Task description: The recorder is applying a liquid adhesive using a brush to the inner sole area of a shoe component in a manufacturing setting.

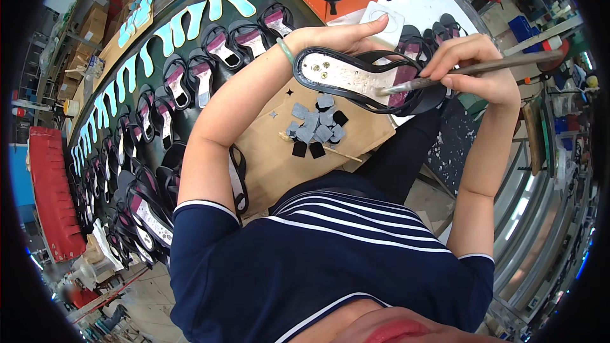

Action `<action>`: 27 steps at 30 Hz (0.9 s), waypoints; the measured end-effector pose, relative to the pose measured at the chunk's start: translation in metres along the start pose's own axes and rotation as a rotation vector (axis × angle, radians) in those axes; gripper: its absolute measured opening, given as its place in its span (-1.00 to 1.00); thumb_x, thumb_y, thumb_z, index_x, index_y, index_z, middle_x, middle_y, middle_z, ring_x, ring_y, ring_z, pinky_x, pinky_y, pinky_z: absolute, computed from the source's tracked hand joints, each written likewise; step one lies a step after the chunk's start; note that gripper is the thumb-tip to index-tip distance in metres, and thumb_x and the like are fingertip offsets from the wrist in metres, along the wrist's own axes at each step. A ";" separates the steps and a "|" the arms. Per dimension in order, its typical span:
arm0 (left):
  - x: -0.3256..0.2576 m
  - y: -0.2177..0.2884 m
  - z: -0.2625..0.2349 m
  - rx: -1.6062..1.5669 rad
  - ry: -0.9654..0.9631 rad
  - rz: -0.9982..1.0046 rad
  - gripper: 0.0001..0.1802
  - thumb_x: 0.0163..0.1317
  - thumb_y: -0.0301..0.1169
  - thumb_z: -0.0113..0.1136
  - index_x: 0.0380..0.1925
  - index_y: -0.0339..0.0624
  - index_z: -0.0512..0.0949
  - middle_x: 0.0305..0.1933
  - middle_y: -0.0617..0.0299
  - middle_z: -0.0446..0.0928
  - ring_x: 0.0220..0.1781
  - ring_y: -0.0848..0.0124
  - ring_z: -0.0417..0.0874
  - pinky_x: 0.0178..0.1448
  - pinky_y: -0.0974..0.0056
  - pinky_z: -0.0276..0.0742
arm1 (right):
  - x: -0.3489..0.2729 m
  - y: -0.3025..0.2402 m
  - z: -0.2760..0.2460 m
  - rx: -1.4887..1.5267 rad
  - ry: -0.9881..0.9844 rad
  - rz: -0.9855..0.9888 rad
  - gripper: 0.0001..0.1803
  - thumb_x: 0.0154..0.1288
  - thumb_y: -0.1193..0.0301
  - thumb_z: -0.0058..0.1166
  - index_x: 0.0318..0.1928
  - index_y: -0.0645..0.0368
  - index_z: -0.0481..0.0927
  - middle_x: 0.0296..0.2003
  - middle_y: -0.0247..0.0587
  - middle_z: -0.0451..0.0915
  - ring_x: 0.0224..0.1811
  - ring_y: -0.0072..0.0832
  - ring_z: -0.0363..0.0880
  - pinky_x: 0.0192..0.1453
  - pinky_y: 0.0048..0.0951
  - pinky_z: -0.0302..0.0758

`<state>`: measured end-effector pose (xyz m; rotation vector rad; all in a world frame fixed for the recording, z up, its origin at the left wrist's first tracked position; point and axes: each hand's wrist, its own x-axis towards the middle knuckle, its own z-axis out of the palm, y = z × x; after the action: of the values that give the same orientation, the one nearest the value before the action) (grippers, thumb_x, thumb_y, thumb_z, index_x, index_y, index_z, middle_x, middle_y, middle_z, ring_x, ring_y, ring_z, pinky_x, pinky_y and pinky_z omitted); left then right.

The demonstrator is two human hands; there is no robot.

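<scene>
Cardboard sheet (279,159) with small grey and black patches (316,126) lies nearest. Above it, left hand (346,35) clamped on black sandal (356,79), sole up. Right hand (473,67) grips brush (470,68), tip touching the sole. Sandal rows (190,76) beyond.

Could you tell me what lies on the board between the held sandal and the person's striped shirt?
In the head view, a heap of small grey and black patches and a thin stick lie on the brown board.
</scene>
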<state>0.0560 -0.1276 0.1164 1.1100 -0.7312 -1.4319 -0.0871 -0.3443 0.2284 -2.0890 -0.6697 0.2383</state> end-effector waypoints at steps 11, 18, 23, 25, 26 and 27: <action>-0.010 -0.013 -0.029 -0.351 0.154 0.562 0.01 0.29 0.41 -0.29 0.40 -0.27 0.21 0.32 0.10 0.42 0.25 0.39 0.54 0.34 0.30 0.43 | -0.039 -0.003 0.043 0.299 0.839 -0.440 -0.67 0.27 0.42 -0.04 -0.07 0.47 0.51 -0.14 0.31 0.56 -0.17 -0.06 0.60 -0.03 -0.14 0.57; -0.027 -0.026 -0.021 -0.337 0.437 0.886 0.03 0.30 0.43 -0.37 0.41 -0.27 0.15 0.28 0.10 0.45 0.22 0.31 0.58 0.28 0.26 0.50 | -0.018 0.009 0.089 0.187 0.736 -0.245 -0.77 0.19 0.53 0.04 -0.21 0.47 0.61 -0.17 0.18 0.63 -0.14 -0.19 0.64 0.02 -0.28 0.58; -0.023 -0.031 -0.026 -0.208 0.518 0.873 0.03 0.34 0.41 -0.54 0.45 -0.30 0.07 0.42 0.08 0.28 0.41 0.30 0.33 0.46 0.23 0.22 | 0.013 0.000 0.117 -0.001 0.596 -0.221 -0.83 0.15 0.65 0.17 -0.21 0.40 0.67 -0.18 0.06 0.69 -0.13 -0.27 0.69 0.00 -0.39 0.57; -0.018 -0.035 -0.030 -0.240 0.520 0.895 0.02 0.34 0.41 -0.49 0.45 -0.28 0.08 0.36 0.07 0.35 0.32 0.29 0.44 0.37 0.24 0.36 | 0.016 0.001 0.120 -0.056 0.588 -0.224 -0.82 0.17 0.66 0.13 -0.19 0.43 0.66 -0.14 0.09 0.67 -0.10 -0.29 0.67 0.02 -0.41 0.56; -0.017 -0.036 -0.032 -0.271 0.517 0.917 0.01 0.33 0.41 -0.44 0.44 -0.26 0.08 0.30 0.05 0.42 0.24 0.29 0.56 0.28 0.24 0.50 | 0.018 0.002 0.121 -0.115 0.581 -0.226 -0.81 0.19 0.67 0.09 -0.17 0.46 0.64 -0.11 0.12 0.65 -0.08 -0.30 0.66 0.04 -0.43 0.55; -0.017 -0.036 -0.032 -0.271 0.509 0.925 -0.01 0.35 0.39 -0.46 0.44 -0.25 0.08 0.30 0.05 0.42 0.25 0.30 0.55 0.30 0.23 0.49 | 0.020 0.005 0.123 -0.132 0.595 -0.241 -0.81 0.19 0.69 0.10 -0.16 0.45 0.64 -0.10 0.13 0.65 -0.07 -0.30 0.66 0.02 -0.44 0.56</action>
<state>0.0706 -0.1002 0.0757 0.7107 -0.5390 -0.4144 -0.1187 -0.2483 0.1557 -2.0293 -0.5688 -0.5569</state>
